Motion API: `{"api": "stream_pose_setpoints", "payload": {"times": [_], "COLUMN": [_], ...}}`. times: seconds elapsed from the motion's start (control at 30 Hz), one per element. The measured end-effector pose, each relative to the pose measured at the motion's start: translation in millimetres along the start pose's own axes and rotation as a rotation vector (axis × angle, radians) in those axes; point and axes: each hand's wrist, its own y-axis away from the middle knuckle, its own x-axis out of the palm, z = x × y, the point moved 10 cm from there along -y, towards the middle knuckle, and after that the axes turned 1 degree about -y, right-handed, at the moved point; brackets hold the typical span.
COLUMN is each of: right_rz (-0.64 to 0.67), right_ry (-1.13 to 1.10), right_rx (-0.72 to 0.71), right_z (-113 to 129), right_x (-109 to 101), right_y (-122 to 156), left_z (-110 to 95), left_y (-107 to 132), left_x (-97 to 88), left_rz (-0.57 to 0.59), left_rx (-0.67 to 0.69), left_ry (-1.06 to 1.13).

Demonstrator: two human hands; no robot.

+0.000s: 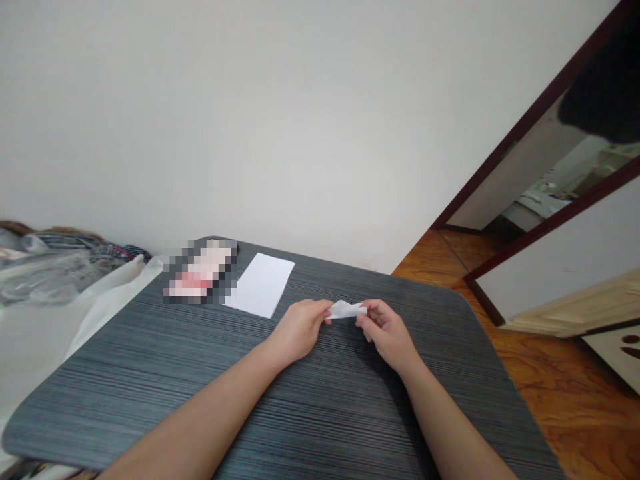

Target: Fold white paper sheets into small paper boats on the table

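A small piece of folded white paper (346, 310) is stretched between my two hands, with a peaked fold rising along its top. My left hand (299, 331) pinches its left end between thumb and fingers. At the other end, my right hand (386, 331) grips it between thumb and forefinger. The paper is held just above the dark table (310, 413). To the left of my left hand lies a flat white sheet of paper (263, 283).
A pixelated, flat pinkish object (203, 272) lies at the table's back left. Behind the table stands a white wall (300, 133). Plastic-wrapped items (65, 267) are heaped on the left. On the right are wooden flooring (545, 380) and a doorway.
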Motion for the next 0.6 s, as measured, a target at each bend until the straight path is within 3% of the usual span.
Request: {"api": "stream_pose_setpoints", "payload": {"times": [0.27,0.6], "right_rz": [-0.028,0.080], "right_ry": [0.130,0.205], "right_rx": [-0.010,-0.097], "right_z": [6,26], "right_x": [-4,14], "right_y": [1,6], "left_z": [-6,-10], "left_y": [3,5], "left_x": [-5.6,9.7], "left_rz": [-0.022,0.121], "left_rx": [-0.031,-0.060], "left_ry": [0.074,0.296]}}
